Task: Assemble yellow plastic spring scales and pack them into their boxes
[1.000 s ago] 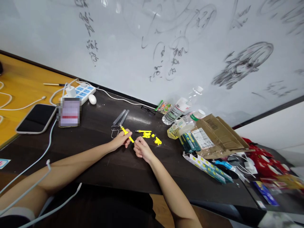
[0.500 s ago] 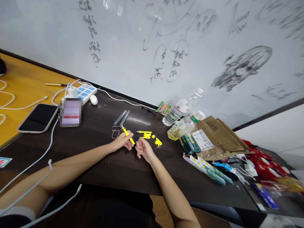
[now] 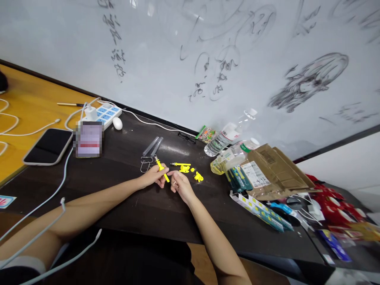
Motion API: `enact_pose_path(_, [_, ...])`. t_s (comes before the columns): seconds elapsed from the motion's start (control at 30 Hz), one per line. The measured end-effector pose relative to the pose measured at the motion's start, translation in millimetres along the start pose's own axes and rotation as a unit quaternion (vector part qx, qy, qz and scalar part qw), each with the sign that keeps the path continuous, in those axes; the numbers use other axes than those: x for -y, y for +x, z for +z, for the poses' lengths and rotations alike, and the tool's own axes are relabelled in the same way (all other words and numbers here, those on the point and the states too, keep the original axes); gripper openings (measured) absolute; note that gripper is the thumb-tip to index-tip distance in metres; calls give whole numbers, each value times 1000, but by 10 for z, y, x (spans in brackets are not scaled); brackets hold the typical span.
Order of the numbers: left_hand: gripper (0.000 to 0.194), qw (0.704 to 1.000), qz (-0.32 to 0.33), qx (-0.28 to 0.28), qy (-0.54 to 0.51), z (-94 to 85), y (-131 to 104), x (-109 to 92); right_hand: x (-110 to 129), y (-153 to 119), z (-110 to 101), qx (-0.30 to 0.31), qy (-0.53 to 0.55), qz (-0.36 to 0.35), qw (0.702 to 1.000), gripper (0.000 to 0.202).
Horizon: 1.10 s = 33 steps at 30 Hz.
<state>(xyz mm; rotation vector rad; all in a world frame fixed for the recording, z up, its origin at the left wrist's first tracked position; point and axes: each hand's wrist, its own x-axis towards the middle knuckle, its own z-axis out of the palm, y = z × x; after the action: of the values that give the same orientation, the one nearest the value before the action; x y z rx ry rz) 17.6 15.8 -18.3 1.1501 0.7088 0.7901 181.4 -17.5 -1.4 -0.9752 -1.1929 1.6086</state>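
Observation:
Between the thumb and fingers of my left hand (image 3: 156,176) is a slim yellow plastic stick (image 3: 162,170) with a narrow metallic upper end, held at a slant. My right hand (image 3: 181,186) is just to its right, the index finger stretched toward the stick and the other fingers curled in. A tiny shiny bit shows at those curled fingers, too small to make out. Beyond the hands lie a second yellow stick (image 3: 181,164) with a dark tip and several small yellow plastic parts (image 3: 198,177). Two clear tubes (image 3: 156,146) and bent metal wire pieces (image 3: 146,163) rest nearby.
Bottles (image 3: 221,141), a cardboard package (image 3: 274,168) and an opened green box (image 3: 263,213) stand on the right. Leftward are a phone (image 3: 49,146), a power strip (image 3: 109,114) and a white egg-shaped object (image 3: 117,123). Loose white cables (image 3: 63,178) cross the left side.
My right index finger has straightened toward the left hand from a curled position. The yellow stick has shifted slightly in my left hand's grip, and the view has turned a little.

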Motion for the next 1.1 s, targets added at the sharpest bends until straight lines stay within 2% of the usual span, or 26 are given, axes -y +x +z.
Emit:
enact_pose_path(0.2, [38,1000,2,5,-6,-18,3,1,-1,-17,-5,45,13,9,999,29])
enact_pose_path(0.53, [40,1000,7,-17,-15,4,-4,-22,-24,-5,-37,50,18,-27,998,28])
enact_pose_path(0.77, [39,998,41,-52,-4,46,-30,-47,-55,-9,-25,71,19,7,997,30])
enact_pose_path(0.97, [34,995,92,-28,31,29,-16,34,-56,7,-12,69,42,13,997,30])
enact_pose_path(1.1, [34,995,89,15,35,54,-52,-3,49,4,-137,58,55,8,997,27])
